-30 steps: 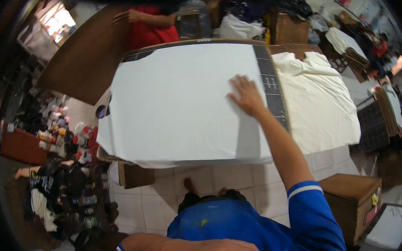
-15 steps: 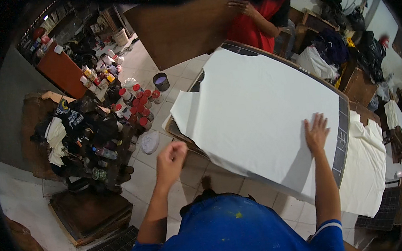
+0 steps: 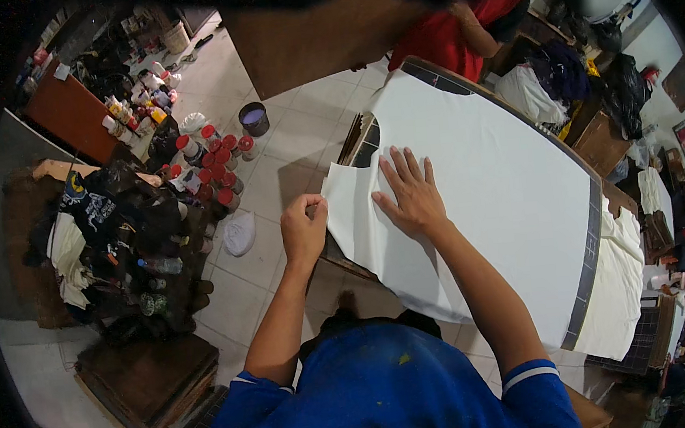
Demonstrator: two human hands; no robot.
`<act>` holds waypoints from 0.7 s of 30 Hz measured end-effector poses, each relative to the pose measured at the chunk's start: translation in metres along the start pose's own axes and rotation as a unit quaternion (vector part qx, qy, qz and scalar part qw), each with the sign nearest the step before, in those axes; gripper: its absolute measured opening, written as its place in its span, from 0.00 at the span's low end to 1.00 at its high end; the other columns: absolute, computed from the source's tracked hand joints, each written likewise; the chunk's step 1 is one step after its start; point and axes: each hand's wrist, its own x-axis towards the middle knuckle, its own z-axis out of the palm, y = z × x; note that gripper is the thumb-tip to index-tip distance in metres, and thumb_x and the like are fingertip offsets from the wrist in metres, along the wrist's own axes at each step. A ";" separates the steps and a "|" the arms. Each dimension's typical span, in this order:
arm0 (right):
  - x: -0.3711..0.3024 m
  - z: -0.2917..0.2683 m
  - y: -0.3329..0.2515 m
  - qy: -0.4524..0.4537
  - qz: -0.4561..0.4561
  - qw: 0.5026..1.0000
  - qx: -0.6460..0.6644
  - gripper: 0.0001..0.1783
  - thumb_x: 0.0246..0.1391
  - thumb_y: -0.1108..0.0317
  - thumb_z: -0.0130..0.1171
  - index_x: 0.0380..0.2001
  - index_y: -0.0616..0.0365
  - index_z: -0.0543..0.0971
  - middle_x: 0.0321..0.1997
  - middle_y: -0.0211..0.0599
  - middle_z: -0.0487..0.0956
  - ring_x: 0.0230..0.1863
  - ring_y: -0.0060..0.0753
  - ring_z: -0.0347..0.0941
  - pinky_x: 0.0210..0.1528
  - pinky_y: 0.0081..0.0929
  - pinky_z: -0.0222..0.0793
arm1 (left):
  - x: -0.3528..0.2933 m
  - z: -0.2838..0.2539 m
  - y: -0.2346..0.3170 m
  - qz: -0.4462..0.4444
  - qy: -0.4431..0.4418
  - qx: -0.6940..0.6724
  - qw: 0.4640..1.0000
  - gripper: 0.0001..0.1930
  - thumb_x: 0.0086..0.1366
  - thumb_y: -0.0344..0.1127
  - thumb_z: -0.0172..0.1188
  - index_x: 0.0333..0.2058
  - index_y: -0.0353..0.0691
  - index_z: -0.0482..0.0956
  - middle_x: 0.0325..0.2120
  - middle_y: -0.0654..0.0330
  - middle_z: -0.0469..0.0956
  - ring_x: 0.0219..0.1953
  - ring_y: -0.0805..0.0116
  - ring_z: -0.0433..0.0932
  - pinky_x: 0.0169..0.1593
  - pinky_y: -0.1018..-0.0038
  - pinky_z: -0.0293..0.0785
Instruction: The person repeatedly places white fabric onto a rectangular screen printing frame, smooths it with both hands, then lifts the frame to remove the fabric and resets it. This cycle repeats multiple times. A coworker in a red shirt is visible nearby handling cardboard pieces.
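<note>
A large white cloth (image 3: 487, 193) lies over a dark gridded board (image 3: 587, 266) on the table in front of me. My left hand (image 3: 305, 232) is closed in a pinch at the cloth's left edge, thumb and forefinger together on its border. Flat on the cloth, with fingers spread, rests my right hand (image 3: 413, 196), just right of a raised fold (image 3: 369, 216). Left of that fold, a flap (image 3: 344, 206) of the cloth reaches past the board's side. The fingertips of my left hand partly hide the edge they grip.
Beyond the table a person in red (image 3: 445, 38) stands by a large brown panel (image 3: 311, 41). Red-lidded jars (image 3: 216, 164) and a bucket of purple liquid (image 3: 253, 119) stand on the floor at left, near a cluttered pile (image 3: 133, 240). A cream cloth (image 3: 614, 288) hangs at right.
My right hand has slid from the cloth's right side to its left part. My left hand has moved to the cloth's edge and pinches it. The view has shifted slightly.
</note>
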 end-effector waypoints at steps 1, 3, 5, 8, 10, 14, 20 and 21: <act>0.009 0.001 -0.002 0.004 0.001 1.000 -0.010 0.42 0.72 0.37 0.41 0.79 0.50 0.56 0.85 0.45 0.48 0.85 0.54 0.38 0.83 0.61 0.29 | 0.001 0.002 -0.001 0.015 0.018 0.007 1.000 0.11 0.65 0.36 0.69 0.37 0.32 0.86 0.35 0.52 0.87 0.39 0.56 0.85 0.47 0.62 0.79; 0.022 0.003 -0.001 -0.003 0.012 1.000 -0.012 0.41 0.73 0.39 0.40 0.80 0.50 0.56 0.86 0.44 0.48 0.86 0.53 0.37 0.83 0.60 0.28 | 0.001 0.004 -0.002 0.045 0.072 0.021 0.996 0.12 0.65 0.36 0.70 0.37 0.31 0.87 0.31 0.52 0.87 0.35 0.63 0.85 0.44 0.65 0.80; 0.029 0.003 -0.001 -0.013 0.024 0.999 -0.021 0.39 0.75 0.41 0.38 0.80 0.50 0.56 0.86 0.42 0.47 0.86 0.50 0.36 0.84 0.58 0.27 | -0.001 0.000 -0.003 0.007 -0.002 0.003 1.000 0.12 0.65 0.37 0.70 0.37 0.31 0.87 0.31 0.52 0.87 0.35 0.63 0.85 0.44 0.65 0.79; 0.031 0.004 0.000 -0.009 0.028 1.000 0.002 0.38 0.75 0.43 0.37 0.80 0.50 0.56 0.86 0.42 0.48 0.86 0.50 0.36 0.84 0.58 0.28 | 0.000 -0.005 0.002 0.013 -0.022 -0.005 1.000 0.12 0.66 0.37 0.70 0.35 0.30 0.86 0.30 0.52 0.87 0.34 0.64 0.85 0.42 0.65 0.78; 0.029 0.006 0.001 0.018 0.019 1.000 0.018 0.36 0.76 0.45 0.38 0.79 0.51 0.58 0.85 0.43 0.51 0.85 0.52 0.40 0.83 0.58 0.31 | 0.001 -0.007 0.009 0.035 -0.007 0.008 0.999 0.12 0.67 0.37 0.69 0.35 0.30 0.86 0.30 0.52 0.87 0.34 0.65 0.84 0.41 0.66 0.78; 0.028 0.011 0.004 0.028 0.016 0.999 0.013 0.35 0.75 0.46 0.41 0.78 0.48 0.60 0.84 0.45 0.53 0.84 0.54 0.44 0.83 0.61 0.33 | 0.002 -0.014 0.030 0.033 -0.018 -0.107 0.994 0.12 0.71 0.37 0.66 0.37 0.32 0.82 0.26 0.59 0.82 0.30 0.74 0.78 0.36 0.71 0.74; 0.030 0.008 0.000 0.013 -0.019 0.999 -0.025 0.37 0.72 0.43 0.45 0.78 0.42 0.61 0.85 0.49 0.50 0.84 0.58 0.42 0.82 0.64 0.32 | 0.006 -0.017 0.037 0.025 -0.039 -0.122 0.991 0.10 0.74 0.36 0.63 0.40 0.33 0.79 0.29 0.61 0.82 0.31 0.75 0.77 0.36 0.72 0.74; 0.030 0.008 -0.005 -0.003 -0.015 0.999 -0.033 0.37 0.72 0.42 0.45 0.78 0.41 0.61 0.85 0.49 0.49 0.85 0.59 0.41 0.82 0.65 0.32 | 0.007 -0.018 0.034 0.006 -0.042 -0.088 0.995 0.10 0.74 0.35 0.61 0.44 0.33 0.81 0.32 0.59 0.84 0.33 0.74 0.79 0.38 0.71 0.75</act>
